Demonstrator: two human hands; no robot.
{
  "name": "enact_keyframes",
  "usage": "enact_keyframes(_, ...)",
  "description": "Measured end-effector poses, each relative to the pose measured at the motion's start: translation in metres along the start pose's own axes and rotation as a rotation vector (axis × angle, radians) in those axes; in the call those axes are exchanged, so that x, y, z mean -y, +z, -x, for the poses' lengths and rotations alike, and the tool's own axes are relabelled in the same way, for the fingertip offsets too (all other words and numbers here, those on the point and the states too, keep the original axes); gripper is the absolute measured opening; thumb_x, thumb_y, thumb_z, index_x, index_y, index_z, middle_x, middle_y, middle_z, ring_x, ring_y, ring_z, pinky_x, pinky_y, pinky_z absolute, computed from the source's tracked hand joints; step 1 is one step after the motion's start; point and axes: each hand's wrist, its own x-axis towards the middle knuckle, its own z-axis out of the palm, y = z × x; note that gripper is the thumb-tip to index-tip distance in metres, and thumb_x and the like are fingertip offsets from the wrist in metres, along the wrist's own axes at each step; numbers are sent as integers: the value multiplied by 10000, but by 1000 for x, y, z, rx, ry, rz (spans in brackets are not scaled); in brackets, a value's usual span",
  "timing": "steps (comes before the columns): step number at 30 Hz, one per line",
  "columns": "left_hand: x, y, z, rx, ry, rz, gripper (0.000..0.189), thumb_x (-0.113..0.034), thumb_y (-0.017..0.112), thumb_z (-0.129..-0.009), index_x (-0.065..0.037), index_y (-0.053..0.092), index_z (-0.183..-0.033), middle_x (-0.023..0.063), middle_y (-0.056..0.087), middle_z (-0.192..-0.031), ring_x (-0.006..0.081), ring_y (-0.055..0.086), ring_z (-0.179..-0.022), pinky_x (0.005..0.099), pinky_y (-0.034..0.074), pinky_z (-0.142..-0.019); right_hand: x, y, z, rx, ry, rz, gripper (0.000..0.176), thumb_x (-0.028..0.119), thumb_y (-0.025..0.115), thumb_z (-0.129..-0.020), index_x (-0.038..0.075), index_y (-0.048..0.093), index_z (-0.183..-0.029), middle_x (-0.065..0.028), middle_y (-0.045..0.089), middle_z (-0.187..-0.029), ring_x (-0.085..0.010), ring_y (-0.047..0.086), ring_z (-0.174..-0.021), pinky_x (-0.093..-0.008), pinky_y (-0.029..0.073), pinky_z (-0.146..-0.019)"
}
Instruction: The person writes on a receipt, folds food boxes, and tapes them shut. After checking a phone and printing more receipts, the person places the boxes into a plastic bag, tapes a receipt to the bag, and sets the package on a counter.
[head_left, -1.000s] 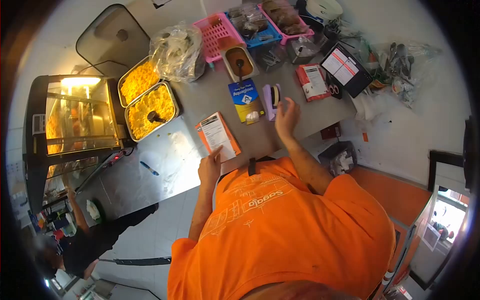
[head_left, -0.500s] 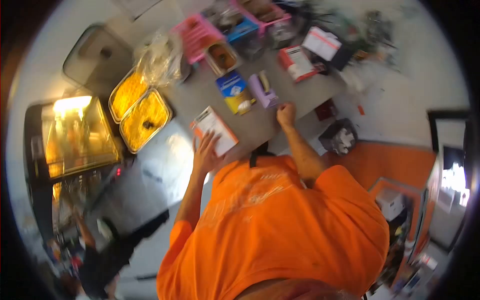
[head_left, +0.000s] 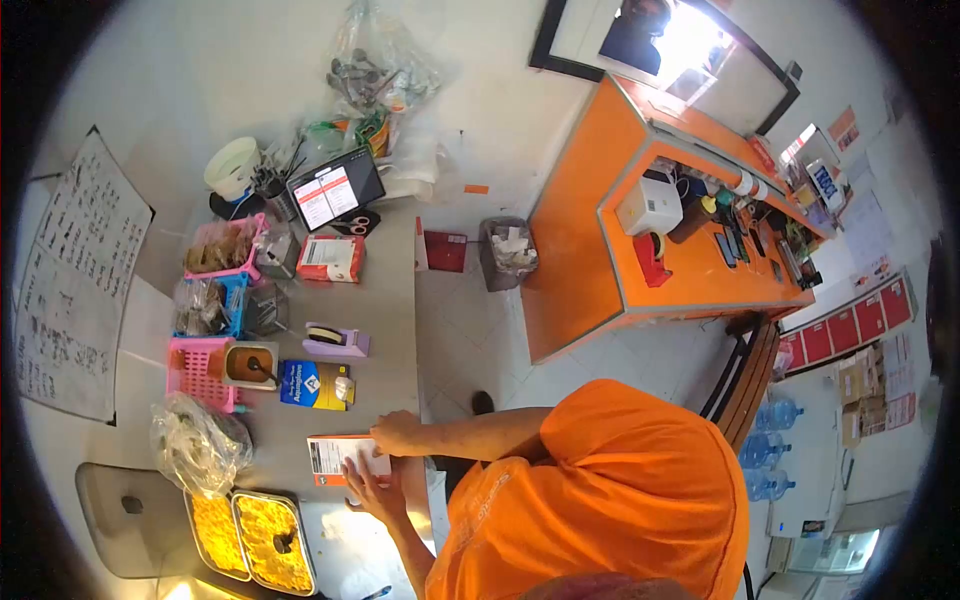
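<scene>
A white item with orange edges, a pad or flat box (head_left: 328,458), lies on the grey table (head_left: 388,300). My left hand (head_left: 374,492) rests on its lower right part, fingers spread. Beside it, my right hand (head_left: 397,434) is at the item's upper right corner with its fingers curled together; whatever they may hold is hidden. Above the item in view are a blue and yellow box (head_left: 310,385) and a purple tape dispenser (head_left: 336,341).
Two trays of yellow food (head_left: 275,540) and a plastic bag (head_left: 200,445) lie lower left. Baskets (head_left: 200,372), a tablet (head_left: 337,188) and a red-white box (head_left: 330,258) line the table. A bin (head_left: 508,253) stands near an orange counter (head_left: 570,250).
The camera view has rotated and shifted, showing more of the orange counter. My right hand has moved from the table edge near the tape dispenser to the white item. My left hand stays on it.
</scene>
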Motion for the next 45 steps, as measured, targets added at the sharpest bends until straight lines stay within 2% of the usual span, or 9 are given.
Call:
enact_keyframes(5, 7, 5, 6, 41, 52, -74, 703, -663, 567, -829, -325, 465, -1437, 93, 315, -1562, 335, 270, -1446, 740, 192, -972, -32, 3, 10, 73, 1, -160, 523, 514, 723, -764, -7, 703, -804, -202, 687, -780, -371, 688, -779, -484, 540, -713)
enact_keyframes(11, -11, -7, 11, 126, -9, -123, 733, -540, 650, -832, -308, 399, -1479, 88, 250, -1592, 303, 217, -1470, 746, 85, -1040, -160, 79, 17, -144, -235, -268, 441, 491, 623, -888, 61, 702, -946, -166, 695, -865, -335, 670, -796, -457, 514, -705)
enact_keyframes(14, -48, 3, 31, -229, 60, -83, 698, -450, 657, -868, -183, 411, -1465, 147, 336, -1525, 348, 302, -1409, 672, 180, -1066, -195, 29, 127, -233, -280, -588, 339, 403, 618, -917, 85, 672, -1021, -126, 698, -872, -282, 664, -779, -428, 510, -692)
enact_keyframes(17, -150, 18, 66, -420, 204, 73, 642, -419, 644, -898, -37, 454, -1378, 190, 508, -1347, 395, 442, -1268, 520, 342, -1039, -263, -28, 276, -97, 59, -760, 252, 303, 658, -906, 105, 667, -1062, -60, 688, -847, -130, 597, -716, -322, 512, -649)
enact_keyframes(22, -356, 124, 141, -375, 283, 546, 586, -229, 709, -871, -17, 451, -1351, 171, 497, -1337, 361, 430, -1271, 504, 332, -1025, -422, -68, 490, -373, 364, -793, 284, 241, 678, -888, 52, 643, -1098, -69, 685, -914, -142, 651, -706, -292, 510, -529)
enact_keyframes(26, -526, 133, 177, -222, 437, 752, 616, -200, 725, -839, -22, 447, -1359, 179, 500, -1337, 369, 425, -1280, 501, 290, -1061, -494, -132, 606, -627, 356, -851, 239, 216, 654, -908, 44, 641, -1072, -49, 663, -857, -116, 638, -668, -275, 494, -523)
enact_keyframes(35, -763, 117, 96, -525, 793, 880, 515, -181, 684, -868, 8, 494, -1308, 205, 534, -1299, 378, 467, -1234, 476, 314, -1052, -688, -292, 775, -1493, 274, -1018, 146, 190, 636, -928, 46, 654, -943, -29, 608, -724, -105, 583, -611, -256, 443, -517)
enact_keyframes(41, -1006, 66, 23, -303, 931, 442, 560, -379, 625, -913, -46, 495, -1344, 172, 483, -1396, 332, 443, -1298, 474, 288, -1083, -824, -436, 922, -1888, 339, -660, 198, 194, 612, -933, 66, 617, -782, -12, 559, -637, -84, 476, -535, -243, 378, -511)
enact_keyframes(45, -1130, 112, -74, -63, 825, -2, 708, -558, 471, -944, -78, 378, -1456, 162, 370, -1505, 312, 336, -1402, 505, 217, -1142, -880, -555, 998, -1953, 375, -308, 245, 230, 642, -930, 2, 650, -1021, -43, 620, -763, -119, 586, -705, -269, 435, -614)
